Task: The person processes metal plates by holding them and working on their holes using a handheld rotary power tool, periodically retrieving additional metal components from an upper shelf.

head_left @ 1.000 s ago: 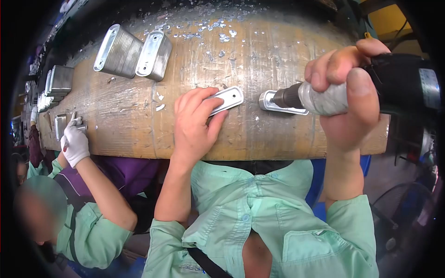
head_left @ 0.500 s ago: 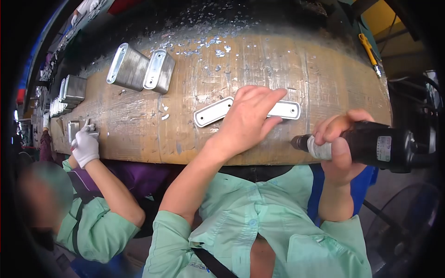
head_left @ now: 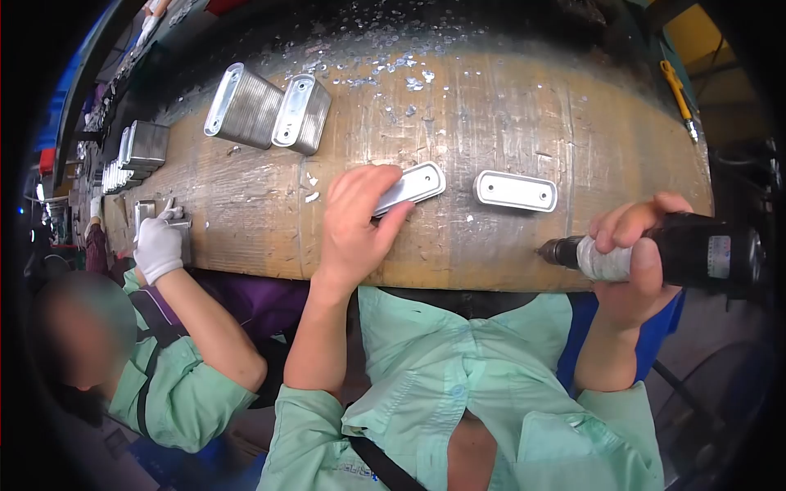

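Observation:
My left hand (head_left: 360,225) is closed around the left end of a long silvery metal piece (head_left: 419,186) with rounded ends, a raised rim and a small hole visible at its far end. The thumb presses its near side, and the hand hides the rest. To the right, a similar metal piece (head_left: 516,191) lies on the table, touched by neither hand. My right hand (head_left: 630,245) grips a black power drill (head_left: 692,252) around its pale wrapped neck. The drill's tip points left, just above the table's front edge, apart from both metal pieces.
Two ribbed metal blocks (head_left: 246,110) stand at the back left of the worn table (head_left: 606,139). Small metal scraps (head_left: 401,61) are scattered at the back. A yellow-handled tool (head_left: 675,90) lies at the right edge. At left, a co-worker's gloved hand (head_left: 158,250) handles metal parts.
My left hand has moved left, from over the gap between the two metal pieces onto the left one. The right hand still holds the drill. The whole view has shifted slightly.

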